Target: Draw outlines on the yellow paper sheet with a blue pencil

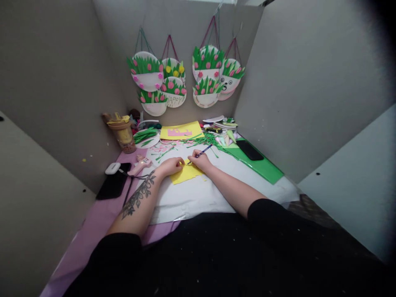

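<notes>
A slim dark blue pencil [204,151] is held in my right hand [198,160], its tip down on a sheet of yellow paper [186,176]. That sheet lies on white covering and has a ragged lower right edge. My left hand [173,166] rests at the sheet's upper left, fingers curled and thumb close to the pencil tip. Whatever its fingertips press or pinch is too small to make out. Small yellow scraps lie by the sheet's right corner.
Behind are a larger yellow sheet [198,131] with a pink cut-out, green paper strips [213,139] and a paper plate [154,142]. Left stand a cup [125,136], a glue gun [139,165] and a black tablet [113,183]. A phone [250,150] lies right. Plate crafts [148,80] hang above.
</notes>
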`<action>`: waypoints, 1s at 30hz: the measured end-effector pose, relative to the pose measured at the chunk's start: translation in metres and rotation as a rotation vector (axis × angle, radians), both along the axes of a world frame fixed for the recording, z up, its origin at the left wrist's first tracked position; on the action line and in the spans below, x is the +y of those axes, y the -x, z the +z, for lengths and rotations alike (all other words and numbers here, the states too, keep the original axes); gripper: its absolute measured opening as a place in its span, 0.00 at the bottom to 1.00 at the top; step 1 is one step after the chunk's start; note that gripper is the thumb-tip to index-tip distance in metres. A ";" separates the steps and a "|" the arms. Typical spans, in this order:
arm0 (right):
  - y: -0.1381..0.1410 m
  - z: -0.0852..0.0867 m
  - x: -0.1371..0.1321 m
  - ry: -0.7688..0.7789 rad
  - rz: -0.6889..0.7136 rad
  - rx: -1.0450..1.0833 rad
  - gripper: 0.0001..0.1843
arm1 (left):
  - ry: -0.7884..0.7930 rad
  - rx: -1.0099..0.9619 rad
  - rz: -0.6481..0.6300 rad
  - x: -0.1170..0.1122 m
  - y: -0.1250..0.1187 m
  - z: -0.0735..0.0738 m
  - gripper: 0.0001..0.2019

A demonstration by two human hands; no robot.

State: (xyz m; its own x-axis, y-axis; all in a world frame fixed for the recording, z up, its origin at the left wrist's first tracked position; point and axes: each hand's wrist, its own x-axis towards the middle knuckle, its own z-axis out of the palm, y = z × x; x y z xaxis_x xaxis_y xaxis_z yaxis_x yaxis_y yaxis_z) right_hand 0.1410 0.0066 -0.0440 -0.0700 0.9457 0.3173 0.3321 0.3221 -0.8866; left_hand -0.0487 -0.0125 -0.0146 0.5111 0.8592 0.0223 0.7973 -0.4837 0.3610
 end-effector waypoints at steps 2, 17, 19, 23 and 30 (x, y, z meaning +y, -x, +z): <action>0.000 0.000 0.000 0.000 0.004 -0.006 0.13 | 0.001 0.001 -0.001 0.000 0.000 0.000 0.16; 0.001 -0.001 0.002 -0.002 -0.020 0.017 0.12 | -0.004 0.016 -0.011 0.000 -0.001 0.002 0.16; 0.001 -0.001 0.002 -0.002 -0.009 0.015 0.12 | -0.003 0.018 -0.007 0.000 -0.001 0.002 0.16; 0.000 0.000 0.002 0.028 -0.022 0.079 0.12 | -0.034 0.035 0.003 -0.002 -0.002 0.003 0.16; -0.002 0.001 0.000 0.128 0.014 0.240 0.15 | -0.085 0.120 0.129 -0.006 0.000 0.005 0.22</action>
State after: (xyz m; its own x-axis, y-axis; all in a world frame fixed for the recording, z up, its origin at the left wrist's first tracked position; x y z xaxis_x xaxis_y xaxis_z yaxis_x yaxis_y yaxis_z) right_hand 0.1426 0.0062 -0.0431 -0.0207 0.9786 0.2047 0.1036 0.2057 -0.9731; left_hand -0.0487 -0.0180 -0.0091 0.4007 0.9152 0.0431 0.8894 -0.3999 0.2214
